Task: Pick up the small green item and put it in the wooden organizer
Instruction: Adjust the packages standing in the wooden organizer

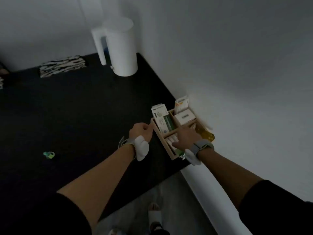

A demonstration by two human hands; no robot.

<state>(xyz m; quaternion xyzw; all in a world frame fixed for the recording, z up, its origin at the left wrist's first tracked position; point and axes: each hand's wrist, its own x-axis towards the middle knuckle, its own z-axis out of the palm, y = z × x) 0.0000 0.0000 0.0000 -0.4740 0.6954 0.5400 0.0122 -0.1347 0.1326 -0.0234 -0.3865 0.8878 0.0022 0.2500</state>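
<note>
Both hands are at the wooden organizer [171, 150]: left hand [142, 132] loosely curled at its corner, right hand [187, 136] reaching inside, grip unclear. Small green item [48, 154] sits well apart on the black desk [76, 116].

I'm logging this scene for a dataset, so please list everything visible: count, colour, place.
Table: one, black, against the white wall.
Kettle: one, white, far corner of the table.
Folded cloth: one, black-and-white patterned, far left.
Small green item: one, green, alone on the table's near left.
Wooden organizer: one, light wood, by the wall, holding several white boxes.
Left hand: loosely closed at the organizer's left edge.
Right hand: reaching into the organizer.
</note>
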